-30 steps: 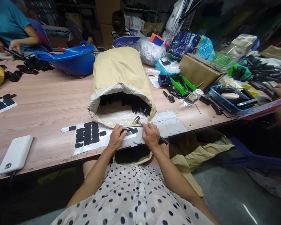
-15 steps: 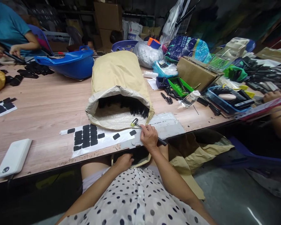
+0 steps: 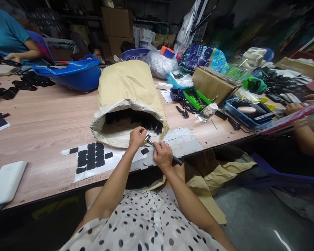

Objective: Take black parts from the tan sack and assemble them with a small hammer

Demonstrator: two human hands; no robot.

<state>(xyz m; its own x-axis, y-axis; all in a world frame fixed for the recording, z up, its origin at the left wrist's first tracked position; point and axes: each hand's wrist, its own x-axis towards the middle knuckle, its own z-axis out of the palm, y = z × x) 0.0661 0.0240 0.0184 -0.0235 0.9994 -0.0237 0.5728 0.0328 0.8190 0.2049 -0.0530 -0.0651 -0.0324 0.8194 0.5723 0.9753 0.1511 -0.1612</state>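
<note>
My right hand (image 3: 162,155) is closed round the black handle of a small hammer (image 3: 147,139), whose metal head lies at the mouth of a tan paper sack (image 3: 125,87). The sack lies on its side on the wooden table (image 3: 49,118), with black parts (image 3: 146,122) showing inside. My left hand (image 3: 136,137) sits at the sack's lip right beside the hammer head, fingers curled down; what they hold is hidden. A white sheet with several black pads (image 3: 91,160) lies left of my hands. One loose black pad (image 3: 144,151) lies between them, next to a grey plate (image 3: 184,143).
A white power bank (image 3: 5,183) lies at the near left edge. Behind are a blue tub (image 3: 73,73), a water bottle (image 3: 206,113), a green tray (image 3: 199,99) and a blue tray (image 3: 247,116). A person in teal (image 3: 7,35) works far left; another person's hand (image 3: 293,108) rests at right.
My left hand went from the table down to my lap, then came up to the sack's mouth beside the hammer head. The right hand kept its hold on the hammer.
</note>
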